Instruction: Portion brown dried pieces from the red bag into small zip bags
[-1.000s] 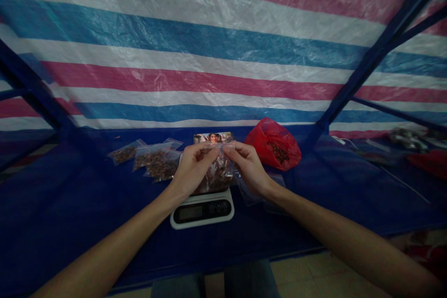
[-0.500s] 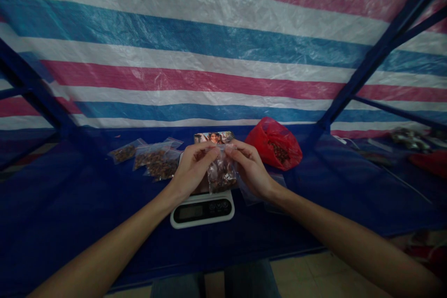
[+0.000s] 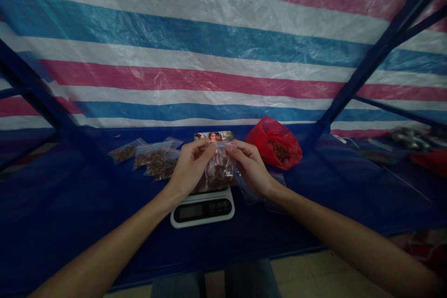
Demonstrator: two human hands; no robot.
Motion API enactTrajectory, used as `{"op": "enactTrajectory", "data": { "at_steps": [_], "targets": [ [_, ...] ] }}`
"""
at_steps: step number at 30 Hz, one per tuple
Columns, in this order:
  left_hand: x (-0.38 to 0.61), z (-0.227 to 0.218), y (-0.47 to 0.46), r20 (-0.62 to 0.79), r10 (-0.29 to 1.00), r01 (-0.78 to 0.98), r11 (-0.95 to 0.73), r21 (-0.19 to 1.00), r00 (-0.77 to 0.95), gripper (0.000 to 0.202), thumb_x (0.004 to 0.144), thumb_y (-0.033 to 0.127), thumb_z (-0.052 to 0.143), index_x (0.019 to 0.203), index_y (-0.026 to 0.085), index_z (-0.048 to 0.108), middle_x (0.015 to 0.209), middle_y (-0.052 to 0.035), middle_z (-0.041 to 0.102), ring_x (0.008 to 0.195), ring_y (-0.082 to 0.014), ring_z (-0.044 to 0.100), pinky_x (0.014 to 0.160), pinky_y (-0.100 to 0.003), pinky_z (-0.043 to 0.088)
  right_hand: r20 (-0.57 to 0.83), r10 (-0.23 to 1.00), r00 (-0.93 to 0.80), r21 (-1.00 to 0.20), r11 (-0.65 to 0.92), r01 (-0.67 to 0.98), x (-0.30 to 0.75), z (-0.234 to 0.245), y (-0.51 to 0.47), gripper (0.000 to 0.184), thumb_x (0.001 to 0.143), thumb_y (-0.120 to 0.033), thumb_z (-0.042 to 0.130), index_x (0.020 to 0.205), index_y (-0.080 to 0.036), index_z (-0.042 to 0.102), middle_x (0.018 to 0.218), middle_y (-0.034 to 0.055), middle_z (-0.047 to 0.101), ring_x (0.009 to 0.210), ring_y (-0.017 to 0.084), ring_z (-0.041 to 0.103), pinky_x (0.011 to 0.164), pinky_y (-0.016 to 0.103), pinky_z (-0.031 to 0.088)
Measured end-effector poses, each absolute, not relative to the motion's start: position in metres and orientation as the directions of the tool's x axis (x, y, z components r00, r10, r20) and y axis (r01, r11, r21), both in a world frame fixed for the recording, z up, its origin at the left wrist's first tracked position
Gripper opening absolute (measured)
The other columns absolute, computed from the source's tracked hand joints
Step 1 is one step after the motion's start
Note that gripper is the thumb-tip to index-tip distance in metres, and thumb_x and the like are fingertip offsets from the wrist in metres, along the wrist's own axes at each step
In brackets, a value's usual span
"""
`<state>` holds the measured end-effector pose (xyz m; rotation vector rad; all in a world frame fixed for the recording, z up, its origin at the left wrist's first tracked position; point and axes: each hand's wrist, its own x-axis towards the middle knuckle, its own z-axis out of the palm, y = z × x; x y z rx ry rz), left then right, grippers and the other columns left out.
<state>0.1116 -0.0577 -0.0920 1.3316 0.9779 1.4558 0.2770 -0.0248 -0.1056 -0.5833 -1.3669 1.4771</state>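
Between my hands hangs a small clear zip bag [image 3: 220,172] with brown bits in its lower part. My left hand [image 3: 193,163] pinches its top edge on the left, thumb against fingers. The right top corner is pinched by my right hand [image 3: 250,163] in the same way. Below the bag is a white kitchen scale [image 3: 202,212] with a dark display panel; I cannot read its display. A printed picture card or box [image 3: 216,136] shows behind my fingertips, partly hidden by the hands.
Several filled zip bags [image 3: 157,160] lie to the left on the blue table [image 3: 115,223]. An open red plastic bag [image 3: 274,144] of brown pieces stands at the right. Flat clear bags [image 3: 275,180] lie beside my right wrist. Blue metal posts [image 3: 363,63] frame the striped sheet behind.
The zip bag has shifted slightly up and left and hangs flatter, with its contents lower down. Both hands keep their pinch on its top edge.
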Motion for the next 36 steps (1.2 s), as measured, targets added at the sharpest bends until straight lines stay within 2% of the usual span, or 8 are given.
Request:
{"op": "enactTrajectory", "data": {
  "at_steps": [9,15,20,23,25,29,33,36],
  "targets": [
    [0.108,-0.096,-0.057,0.314,0.949,-0.005,-0.314,0.949,0.014,0.027,0.092,0.045,0.071,0.086,0.018,0.073,0.077,-0.0006,0.067,0.069,-0.0144,0.058,0.065,-0.025,0.045,0.279,0.871,-0.403,-0.933,0.146,-0.33,0.281,-0.104,-0.023,0.021,0.091,-0.039,0.074,0.079,-0.021,0.073,0.08,0.0014,0.068,0.074,0.017,0.058,0.069,0.029,0.047],
    [0.108,-0.091,-0.06,0.437,0.892,0.228,-0.452,0.862,0.117,0.027,0.097,0.035,0.061,0.077,0.019,0.067,0.07,0.0019,0.061,0.067,-0.0131,0.055,0.064,-0.024,0.042,0.371,0.809,-0.456,-0.925,0.281,-0.254,0.28,-0.104,-0.022,0.034,0.095,-0.046,0.071,0.073,-0.02,0.068,0.071,-0.0014,0.061,0.066,0.014,0.052,0.066,0.028,0.044],
    [0.106,-0.085,-0.061,0.418,0.888,0.286,-0.457,0.842,0.189,0.028,0.097,0.035,0.061,0.074,0.019,0.067,0.067,0.0016,0.063,0.063,-0.0135,0.056,0.063,-0.025,0.042,0.389,0.757,-0.524,-0.92,0.354,-0.17,0.283,-0.099,-0.021,0.04,0.099,-0.053,0.065,0.076,-0.02,0.063,0.072,-0.002,0.057,0.067,0.014,0.05,0.063,0.027,0.041],
    [0.104,-0.081,-0.059,0.435,0.886,0.283,-0.464,0.84,0.162,0.028,0.097,0.037,0.062,0.077,0.019,0.072,0.066,0.0004,0.068,0.065,-0.0155,0.061,0.067,-0.026,0.046,0.433,0.719,-0.543,-0.892,0.428,-0.143,0.288,-0.093,-0.014,0.037,0.097,-0.052,0.067,0.079,-0.02,0.068,0.075,-0.0016,0.06,0.069,0.014,0.051,0.066,0.027,0.042],
    [0.101,-0.079,-0.058,0.443,0.885,0.276,-0.466,0.841,0.145,0.029,0.096,0.039,0.064,0.079,0.019,0.075,0.068,-0.0011,0.071,0.067,-0.017,0.064,0.069,-0.026,0.047,0.454,0.705,-0.545,-0.877,0.462,-0.133,0.292,-0.088,-0.007,0.039,0.094,-0.052,0.071,0.074,-0.019,0.069,0.07,-0.0013,0.062,0.066,0.014,0.053,0.065,0.028,0.043],
    [0.095,-0.077,-0.055,0.478,0.87,0.286,-0.492,0.823,0.12,0.031,0.095,0.041,0.067,0.076,0.018,0.077,0.073,-0.0028,0.074,0.07,-0.0173,0.065,0.069,-0.026,0.047,0.452,0.721,-0.525,-0.875,0.474,-0.101,0.3,-0.083,0.004,0.036,0.087,-0.05,0.078,0.072,-0.018,0.077,0.07,0.0026,0.073,0.067,0.018,0.064,0.068,0.03,0.05],
    [0.094,-0.079,-0.055,0.532,0.823,0.394,-0.564,0.726,0.197,0.029,0.097,0.037,0.064,0.078,0.019,0.075,0.067,0.0012,0.07,0.064,-0.0142,0.061,0.065,-0.024,0.044,0.448,0.753,-0.482,-0.874,0.482,-0.06,0.3,-0.088,0.001,0.03,0.082,-0.047,0.084,0.077,-0.017,0.082,0.074,0.0048,0.079,0.066,0.018,0.069,0.066,0.029,0.052],
    [0.1,-0.079,-0.061,0.548,0.8,0.44,-0.596,0.672,0.245,0.023,0.098,0.034,0.062,0.084,0.02,0.073,0.071,0.0031,0.069,0.065,-0.0126,0.06,0.063,-0.022,0.043,0.465,0.723,-0.511,-0.855,0.517,-0.046,0.296,-0.089,-0.008,0.031,0.082,-0.048,0.084,0.075,-0.017,0.082,0.074,0.0044,0.08,0.065,0.018,0.07,0.066,0.028,0.053]
  ]
}}
